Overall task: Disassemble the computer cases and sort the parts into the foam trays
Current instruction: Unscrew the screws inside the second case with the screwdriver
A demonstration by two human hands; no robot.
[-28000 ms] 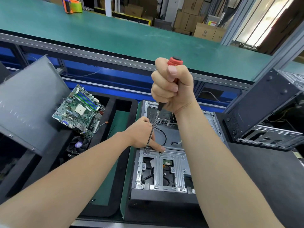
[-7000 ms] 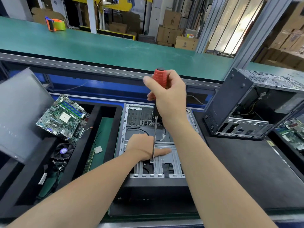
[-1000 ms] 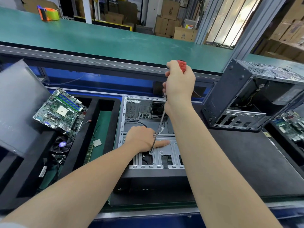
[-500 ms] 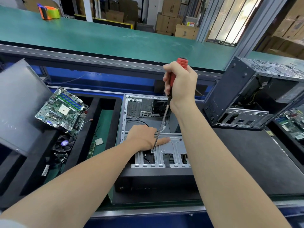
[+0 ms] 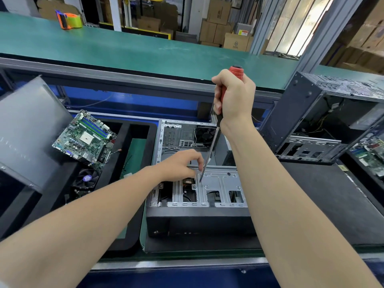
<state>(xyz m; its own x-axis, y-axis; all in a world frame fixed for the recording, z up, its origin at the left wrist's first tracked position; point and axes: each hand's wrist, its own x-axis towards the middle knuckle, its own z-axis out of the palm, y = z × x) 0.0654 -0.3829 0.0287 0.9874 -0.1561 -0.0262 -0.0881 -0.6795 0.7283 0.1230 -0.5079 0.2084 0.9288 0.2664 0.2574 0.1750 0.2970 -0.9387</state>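
Clamping the red-handled steel screwdriver (image 5: 210, 149), fingers of the right hand (image 5: 233, 96) curl tight; those of the left hand (image 5: 178, 166) bunch beside its shaft, grip unclear. Just below sits the open grey metal computer case (image 5: 197, 223): seat the tip squarely, press down.

no text is legible; markings on the cardboard boxes (image 5: 235, 43) are blurred.

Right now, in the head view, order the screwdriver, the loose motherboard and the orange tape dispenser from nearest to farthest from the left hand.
1. Screwdriver: shaft right beside the left hand's fingertips.
2. Motherboard: left, propped on the foam tray.
3. Tape dispenser: far back left on the green bench.
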